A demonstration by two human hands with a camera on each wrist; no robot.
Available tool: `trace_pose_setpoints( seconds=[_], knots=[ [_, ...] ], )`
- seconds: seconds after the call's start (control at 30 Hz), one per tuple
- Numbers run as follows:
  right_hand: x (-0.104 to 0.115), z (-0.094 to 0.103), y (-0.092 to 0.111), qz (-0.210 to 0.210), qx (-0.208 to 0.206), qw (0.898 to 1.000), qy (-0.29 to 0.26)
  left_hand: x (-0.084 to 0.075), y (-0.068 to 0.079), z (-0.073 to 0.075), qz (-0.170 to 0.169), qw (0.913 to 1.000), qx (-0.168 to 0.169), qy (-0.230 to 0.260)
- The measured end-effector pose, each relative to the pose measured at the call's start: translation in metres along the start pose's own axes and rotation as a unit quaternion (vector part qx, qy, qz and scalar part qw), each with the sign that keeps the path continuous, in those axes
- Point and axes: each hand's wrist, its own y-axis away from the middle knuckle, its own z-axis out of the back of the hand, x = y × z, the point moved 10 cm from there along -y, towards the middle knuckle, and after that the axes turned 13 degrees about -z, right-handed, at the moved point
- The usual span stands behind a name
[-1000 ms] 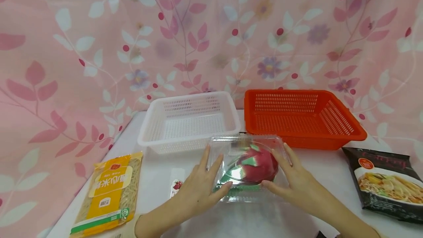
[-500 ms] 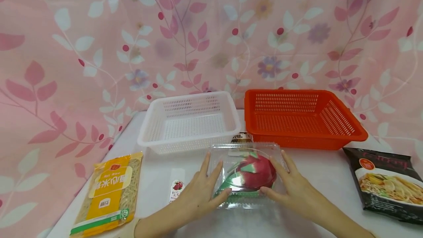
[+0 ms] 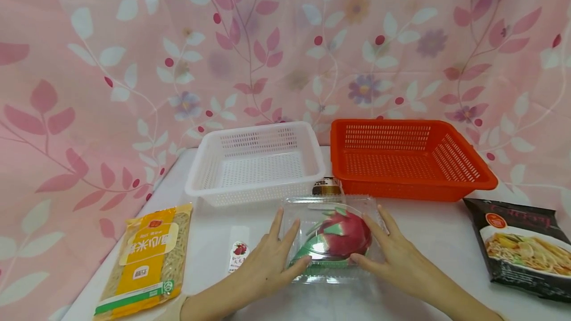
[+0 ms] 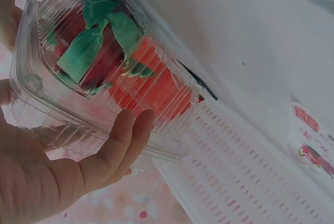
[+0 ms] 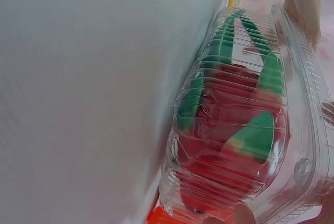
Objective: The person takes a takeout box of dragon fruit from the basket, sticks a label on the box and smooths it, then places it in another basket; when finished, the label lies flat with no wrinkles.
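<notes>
A clear plastic clamshell box [image 3: 332, 274] stands at the middle of the table, its lid down. Inside it lies a red dragon fruit [image 3: 348, 234] with green leaf tips. My left hand [image 3: 267, 261] holds the box's left side, thumb at the front and fingers spread along the edge. Against the opposite side, my right hand [image 3: 399, 259] grips it in the same way. In the left wrist view, fingertips [image 4: 141, 130] touch the ribbed wall of the box. Only some right fingertips [image 5: 242, 214] show at the bottom of the right wrist view.
A white basket [image 3: 192, 185] and a red basket [image 3: 401, 189] stand behind the box. A small dark item with a label [image 3: 327, 186] sits between them. A yellow rice pasta bag [image 3: 147, 256] lies left, a black noodle bag [image 3: 522, 246] right, a dragon-fruit card [image 3: 239, 254] near my left hand.
Both hands have brought the box slightly down and nearer to me. More of the dark labelled item behind it and of the card at the left now shows.
</notes>
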Motion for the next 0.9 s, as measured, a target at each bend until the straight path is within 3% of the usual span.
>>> trace_pose_setpoints(
  seconds=[0.5,0.9],
  knots=[
    [-0.0020,-0.0012,-0.0025,-0.006,0.002,1.000,0.008,0.0015,-0.0022,-0.0001,-0.005,1.0000,0.001,-0.005],
    [-0.0011,0.0006,-0.0026,0.017,-0.016,1.000,0.012,0.0058,-0.0012,-0.0030,0.003,1.0000,0.005,0.001]
  ],
)
